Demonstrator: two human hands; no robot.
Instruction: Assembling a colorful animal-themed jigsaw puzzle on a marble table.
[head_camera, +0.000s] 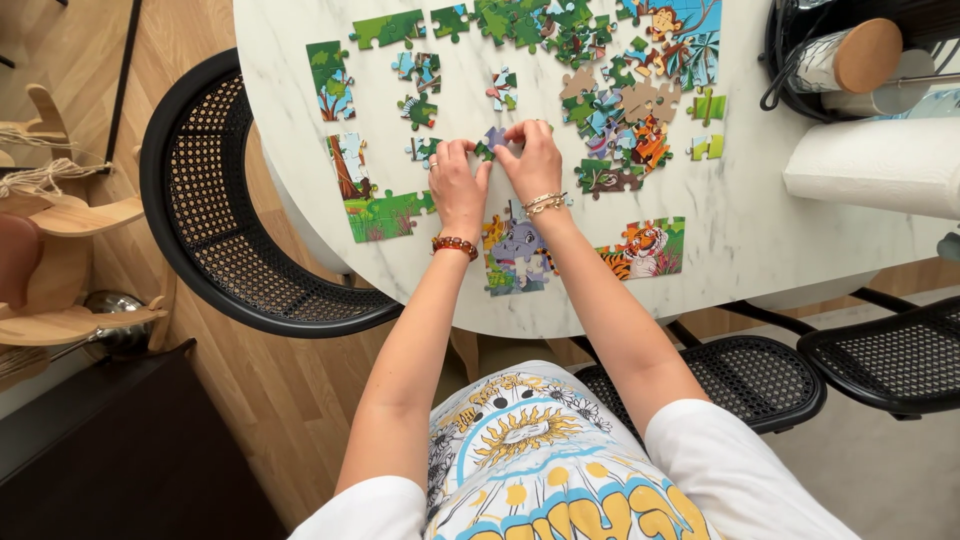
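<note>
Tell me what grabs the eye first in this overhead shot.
At centre, the left hand and right hand press together on a small blue-and-green puzzle piece on the white marble table. Bright jungle-animal jigsaw sections surround them: a tiger section at the near edge to the right, and a loose heap of pieces at the far right. A black cane-seat chair stands tucked at the table's left.

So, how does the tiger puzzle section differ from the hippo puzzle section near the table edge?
The tiger section is mostly orange with green; the hippo section is mainly purple-grey and blue. The tiger section lies wider than tall and clear of the arms; the hippo section stands taller and sits between the wrists, partly hidden under the right hand. Both are joined groups of pieces lying flat on the marble table, picture side up.
</note>
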